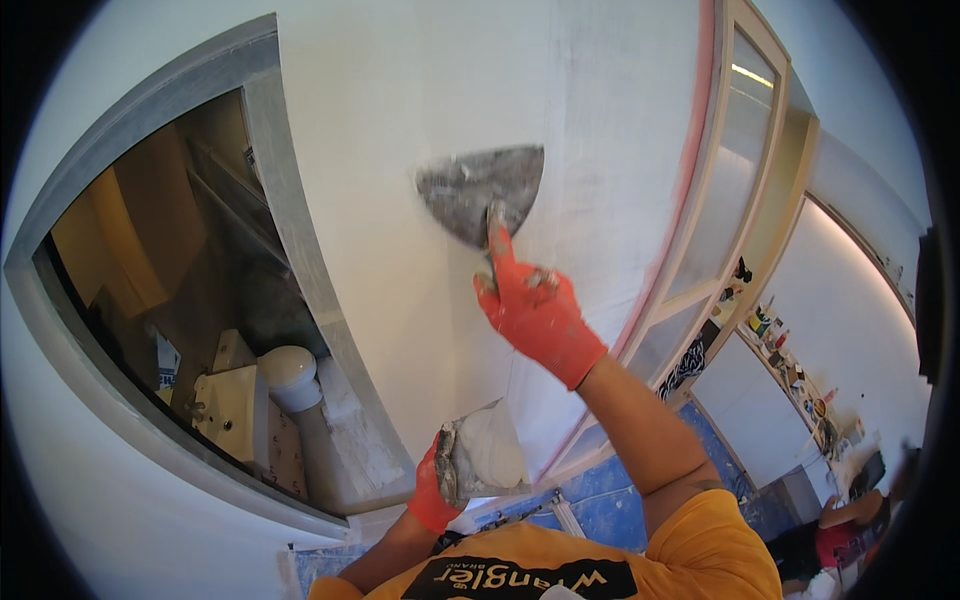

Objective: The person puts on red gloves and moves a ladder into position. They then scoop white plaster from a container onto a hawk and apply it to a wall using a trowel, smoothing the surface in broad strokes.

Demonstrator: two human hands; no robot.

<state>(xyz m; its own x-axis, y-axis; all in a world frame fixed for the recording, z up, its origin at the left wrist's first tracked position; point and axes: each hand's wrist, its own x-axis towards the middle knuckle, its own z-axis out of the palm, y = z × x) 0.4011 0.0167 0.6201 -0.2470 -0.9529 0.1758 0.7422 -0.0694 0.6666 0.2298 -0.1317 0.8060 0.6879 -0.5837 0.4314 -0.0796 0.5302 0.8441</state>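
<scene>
My right hand (535,320) in a red, filler-smudged glove grips a wide putty knife (470,185), with a finger stretched onto its blade. The grey, stained blade lies on or very close to the white wall (360,120) in front of me. Lower down, my left hand (434,490), also red-gloved, grips a filler-crusted holder (455,460) bearing a mound of white filler (490,450). The holder's exact shape is partly hidden by the filler and my hand.
At left a doorway (258,100) shows a sink (230,415) and toilet (288,370). Right are framed panels (730,170) edged with pink tape (690,150) and a cluttered counter (790,370). Blue sheeting (610,480) covers the floor. Another person (840,535) is at lower right.
</scene>
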